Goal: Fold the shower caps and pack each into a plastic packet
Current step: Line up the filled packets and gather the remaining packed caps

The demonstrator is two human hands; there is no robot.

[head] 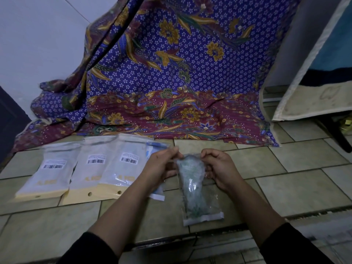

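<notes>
Barcode labels (129, 160) whose print we cannot read, a blue packet (154, 148) largely hidden behind the left hand (162, 165), top edge of the clear packet (198, 189) covered by fingertips (204, 156), dark sleeves (89, 248) cut off at our lower edge, patterned cloth (171, 63) cut off above.

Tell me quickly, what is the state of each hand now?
Left hand: closed, fingers pinching the top of the clear packet.
Right hand: closed, fingers pinching the same packet's top.
</notes>
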